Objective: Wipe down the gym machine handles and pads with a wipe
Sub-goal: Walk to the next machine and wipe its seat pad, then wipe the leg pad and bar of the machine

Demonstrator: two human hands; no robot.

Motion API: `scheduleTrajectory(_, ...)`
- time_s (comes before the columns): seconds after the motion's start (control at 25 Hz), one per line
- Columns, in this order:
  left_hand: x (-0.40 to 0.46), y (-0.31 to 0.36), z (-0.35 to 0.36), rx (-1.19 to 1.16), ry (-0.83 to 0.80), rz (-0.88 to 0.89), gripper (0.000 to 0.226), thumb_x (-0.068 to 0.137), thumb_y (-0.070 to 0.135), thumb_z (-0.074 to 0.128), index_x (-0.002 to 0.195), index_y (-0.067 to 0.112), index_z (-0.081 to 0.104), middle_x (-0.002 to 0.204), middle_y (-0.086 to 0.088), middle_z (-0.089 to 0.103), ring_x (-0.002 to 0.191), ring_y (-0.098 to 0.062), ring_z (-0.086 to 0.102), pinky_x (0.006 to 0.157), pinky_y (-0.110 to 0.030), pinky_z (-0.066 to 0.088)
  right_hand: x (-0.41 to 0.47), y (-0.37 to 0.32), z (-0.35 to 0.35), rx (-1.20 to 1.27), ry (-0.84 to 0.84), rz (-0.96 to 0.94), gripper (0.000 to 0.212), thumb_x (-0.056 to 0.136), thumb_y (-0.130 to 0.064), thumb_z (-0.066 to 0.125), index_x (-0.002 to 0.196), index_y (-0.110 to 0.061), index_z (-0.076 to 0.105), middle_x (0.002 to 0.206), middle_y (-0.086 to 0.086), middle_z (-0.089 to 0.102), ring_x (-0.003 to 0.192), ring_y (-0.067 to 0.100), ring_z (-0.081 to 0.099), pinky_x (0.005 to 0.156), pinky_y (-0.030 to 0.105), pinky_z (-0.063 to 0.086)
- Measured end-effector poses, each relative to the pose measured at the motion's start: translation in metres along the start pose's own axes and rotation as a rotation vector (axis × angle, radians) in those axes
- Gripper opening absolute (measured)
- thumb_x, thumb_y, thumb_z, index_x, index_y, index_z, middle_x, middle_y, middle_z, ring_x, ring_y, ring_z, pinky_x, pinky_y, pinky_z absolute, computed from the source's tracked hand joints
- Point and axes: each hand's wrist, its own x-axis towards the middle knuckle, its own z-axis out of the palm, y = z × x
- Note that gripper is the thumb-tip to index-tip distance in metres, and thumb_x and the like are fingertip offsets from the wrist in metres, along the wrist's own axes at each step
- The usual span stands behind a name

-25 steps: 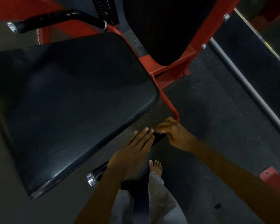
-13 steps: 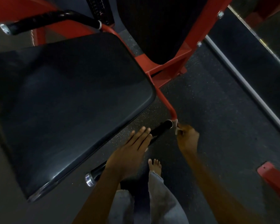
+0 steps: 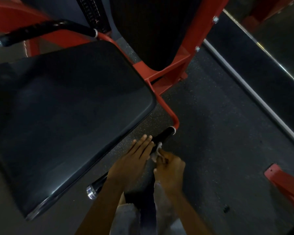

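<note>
From the head camera we look straight down on the near grip handle [image 3: 163, 135], a black bar that runs from a chrome end cap [image 3: 91, 192] low in the frame up to the red frame tube [image 3: 171, 116] at the seat's corner. Our left hand [image 3: 134, 160] lies flat across the middle of it, fingers straight and together, holding nothing; we read that as steadying the bar, or simply bracing ourselves, while the other hand works. Our right hand [image 3: 170, 167] is curled round a white wipe [image 3: 157, 150], bunched small in the fingertips and pressed against the side of the handle just beside the left fingers, so that's where the cleaning is going on right now. The bunching probably gives a firm pad to rub with. The wide black seat pad [image 3: 66, 112] sits just left of the hands, untouched by either, and the far handle [image 3: 46, 29] sticks out beyond it at the top. The dark back pad [image 3: 153, 31] stands between the red uprights, well apart from the wipe.
</note>
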Motion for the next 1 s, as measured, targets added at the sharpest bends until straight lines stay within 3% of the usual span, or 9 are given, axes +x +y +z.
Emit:
scheduleTrajectory(0.12,0.001,0.0,0.001,-0.004,0.0,-0.019,0.053,0.092,0.023,0.035,0.141,0.004,0.027,0.147,-0.013,0.037,0.138,-0.025,0.031,0.109,-0.04,0.031,0.051,0.011,-0.016,-0.108,0.151,0.061,0.024,0.089,-0.001,0.056,0.11,-0.007,0.067,0.086,0.01,0.07,0.058,0.003,0.055,0.062,0.022,0.052)
scheduleTrajectory(0.24,0.001,0.0,0.0,-0.015,-0.007,-0.026,0.051,0.092,0.024,0.032,0.14,0.005,0.03,0.147,-0.011,0.036,0.137,-0.023,0.033,0.108,-0.039,0.031,0.091,0.014,-0.01,-0.224,0.132,0.113,0.026,0.092,-0.001,0.05,0.113,-0.006,0.064,0.098,0.012,0.068,0.071,0.009,0.056,0.061,0.012,0.041)
scheduleTrajectory(0.4,0.002,0.001,-0.002,-0.035,-0.016,-0.035,0.05,0.093,0.024,0.03,0.139,0.004,0.032,0.146,-0.013,0.038,0.136,-0.025,0.036,0.107,-0.04,0.036,0.079,0.006,0.001,-0.249,0.112,0.043,0.025,0.091,-0.005,0.053,0.114,-0.008,0.063,0.108,0.009,0.064,0.087,0.013,0.062,0.074,0.017,0.048)
scheduleTrajectory(0.52,0.005,0.0,-0.004,-0.047,-0.051,-0.03,0.05,0.092,0.023,0.03,0.137,0.003,0.035,0.145,-0.013,0.041,0.135,-0.026,0.038,0.106,-0.042,0.038,0.048,-0.005,-0.001,-0.218,0.141,-0.105,0.023,0.088,-0.003,0.058,0.109,-0.007,0.067,0.102,0.005,0.063,0.079,0.005,0.056,0.063,0.005,0.04)
scheduleTrajectory(0.68,0.004,0.0,-0.005,-0.066,-0.115,-0.037,0.053,0.092,0.025,0.033,0.14,0.003,0.03,0.145,-0.01,0.035,0.135,-0.022,0.035,0.106,-0.04,0.032,0.025,-0.008,-0.004,-0.137,0.109,-0.217,0.016,0.083,-0.001,0.066,0.099,-0.003,0.071,0.092,0.008,0.068,0.073,0.005,0.058,0.063,0.002,0.043)
scheduleTrajectory(0.76,0.007,0.001,-0.014,-0.127,-0.183,-0.115,0.052,0.095,0.025,0.031,0.143,0.003,0.023,0.148,-0.011,0.033,0.138,-0.019,0.025,0.11,-0.036,0.025,0.025,-0.009,-0.009,-0.172,0.045,-0.243,0.016,0.082,0.001,0.067,0.096,-0.002,0.072,0.093,0.012,0.069,0.078,0.013,0.064,0.068,0.006,0.043)
scheduleTrajectory(0.88,0.007,0.004,-0.033,-0.299,-0.25,-0.222,0.053,0.104,0.025,0.023,0.148,0.013,-0.004,0.156,0.0,-0.005,0.139,-0.006,-0.012,0.116,-0.025,-0.005,0.026,-0.024,-0.029,-0.245,-0.066,-0.278,0.02,0.082,0.004,0.064,0.098,-0.004,0.072,0.093,0.006,0.067,0.08,0.009,0.062,0.069,0.004,0.041)
scheduleTrajectory(0.92,0.005,0.006,-0.045,-0.368,-0.276,-0.286,0.054,0.104,0.027,0.024,0.149,0.016,-0.003,0.157,0.003,-0.006,0.14,-0.005,-0.013,0.117,-0.025,-0.007,0.027,-0.031,-0.039,-0.244,-0.067,-0.308,0.017,0.082,0.005,0.063,0.093,-0.004,0.072,0.087,0.002,0.066,0.073,0.003,0.06,0.066,0.004,0.043)
scheduleTrajectory(1.0,-0.004,0.011,-0.066,-0.508,-0.131,-0.455,0.054,0.102,0.032,0.028,0.151,0.022,0.005,0.159,0.007,0.004,0.145,-0.007,-0.002,0.119,-0.026,0.005,0.028,-0.046,-0.056,-0.236,-0.057,-0.368,0.011,0.081,0.004,0.065,0.078,-0.005,0.072,0.076,-0.003,0.066,0.062,0.0,0.057,0.061,0.01,0.048)
